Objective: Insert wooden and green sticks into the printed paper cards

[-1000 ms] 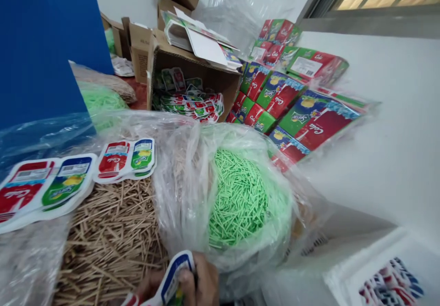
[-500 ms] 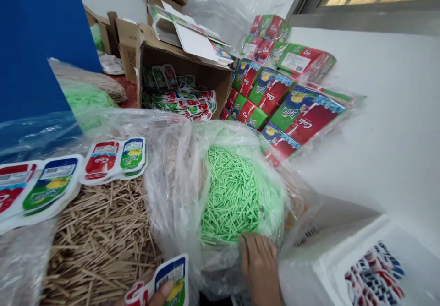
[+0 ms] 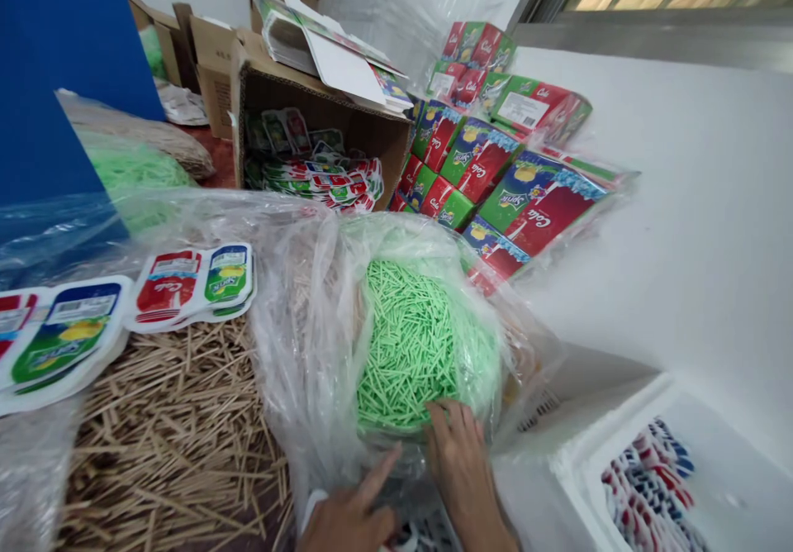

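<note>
My right hand (image 3: pixel 458 461) reaches over the near rim of a clear plastic bag (image 3: pixel 322 354). Its fingers lie slightly apart, with their tips at the edge of the short green sticks (image 3: pixel 405 345) inside. Low in the frame, close beside it, is my left hand (image 3: pixel 356 515), index finger stretched toward the same rim and the other fingers curled. A white card edge (image 3: pixel 313 504) shows at its left side, seemingly the Cola and Sprite card held there; most of it is hidden. Left of the bag lies a heap of brown paper sticks (image 3: pixel 179 436).
Stacked Cola and Sprite cards (image 3: pixel 192 283) lie along the brown heap. Behind, a cardboard box (image 3: pixel 365 126) holds many more cards, beside piled printed cartons (image 3: pixel 477 155). A white foam box (image 3: pixel 567 461) with printed pieces stands right; a blue panel (image 3: pixel 68 64) rises left.
My left hand has moved right and turned, its index finger now stretched toward the bag; the card it held is mostly covered. My right fingers have shifted slightly up onto the green sticks' edge.
</note>
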Tool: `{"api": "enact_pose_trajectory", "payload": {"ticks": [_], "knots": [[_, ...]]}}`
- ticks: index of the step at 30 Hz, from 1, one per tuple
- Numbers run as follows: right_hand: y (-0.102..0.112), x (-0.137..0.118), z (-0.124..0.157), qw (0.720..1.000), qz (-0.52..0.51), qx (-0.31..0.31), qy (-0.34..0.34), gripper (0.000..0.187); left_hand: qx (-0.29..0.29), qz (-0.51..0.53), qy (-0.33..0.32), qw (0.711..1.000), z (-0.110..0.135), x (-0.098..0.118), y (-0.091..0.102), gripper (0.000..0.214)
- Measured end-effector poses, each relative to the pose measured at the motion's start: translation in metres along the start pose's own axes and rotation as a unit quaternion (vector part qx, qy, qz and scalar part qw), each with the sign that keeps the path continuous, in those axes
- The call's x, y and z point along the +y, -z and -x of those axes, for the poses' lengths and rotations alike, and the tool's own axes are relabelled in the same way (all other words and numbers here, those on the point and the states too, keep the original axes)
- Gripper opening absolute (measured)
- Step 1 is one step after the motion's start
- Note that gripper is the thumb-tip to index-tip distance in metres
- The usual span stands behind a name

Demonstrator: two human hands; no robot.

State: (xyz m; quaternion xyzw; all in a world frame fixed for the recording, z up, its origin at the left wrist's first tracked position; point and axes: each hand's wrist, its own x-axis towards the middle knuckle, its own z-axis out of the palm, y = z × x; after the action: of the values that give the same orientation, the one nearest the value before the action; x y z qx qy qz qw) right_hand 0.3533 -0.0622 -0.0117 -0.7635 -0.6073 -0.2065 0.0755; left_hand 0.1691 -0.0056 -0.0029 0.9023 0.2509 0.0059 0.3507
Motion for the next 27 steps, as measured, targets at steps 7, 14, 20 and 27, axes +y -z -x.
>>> {"api": "enact_pose_trajectory", "payload": {"ticks": [7, 14, 20, 27], "knots": [[-0.016, 0.000, -0.016, 0.999, -0.018, -0.046, 0.002, 0.032, -0.111, -0.030, 0.061, 0.991, -0.029, 0.008, 0.003, 0.056], [-0.028, -0.002, -0.023, 0.999, 0.010, -0.043, 0.012, 0.039, -0.131, -0.014, 0.064, 0.989, -0.025, 0.003, 0.001, 0.048], [-0.031, 0.001, -0.017, 0.999, -0.026, -0.027, 0.026, 0.040, -0.146, -0.004, 0.064, 0.987, -0.025, -0.002, 0.001, 0.043], [-0.039, 0.002, -0.049, 0.998, -0.045, -0.020, 0.050, 0.053, -0.148, -0.002, 0.078, 0.986, -0.025, -0.005, -0.003, 0.054]]}}
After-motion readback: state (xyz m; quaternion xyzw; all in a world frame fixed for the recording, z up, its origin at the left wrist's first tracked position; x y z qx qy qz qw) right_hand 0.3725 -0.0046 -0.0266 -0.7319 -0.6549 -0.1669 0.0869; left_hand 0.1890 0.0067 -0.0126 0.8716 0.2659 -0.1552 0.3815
